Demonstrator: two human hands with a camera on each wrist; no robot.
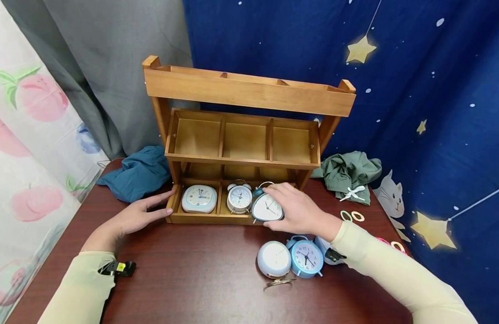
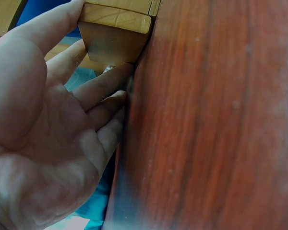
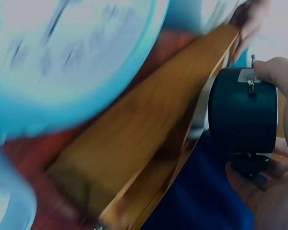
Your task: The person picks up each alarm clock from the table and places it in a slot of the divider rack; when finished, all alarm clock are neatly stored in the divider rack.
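My right hand [image 1: 292, 209] grips a dark green alarm clock [image 1: 267, 208] by its top and bottom, at the right compartment of the lowest tray of a wooden shelf [image 1: 249, 94]. In the right wrist view, the dark green clock [image 3: 242, 115] shows its side, with thumb and fingers around it. The clock is tilted in the head view. My left hand [image 1: 138, 218] rests its extended fingers against the tray's left end. A rounded white clock [image 1: 199, 199] sits in the left compartment, and a silver twin-bell alarm clock [image 1: 239, 199] in the middle one.
On the table before the shelf stand a round white clock [image 1: 274, 259], a blue alarm clock [image 1: 305, 257] and another partly hidden by my right wrist. A small metallic item [image 1: 278, 282] lies nearby. Teal cloth [image 1: 138, 173] and green cloth [image 1: 351, 173] flank the shelf. Hair ties [image 1: 357, 216] lie right.
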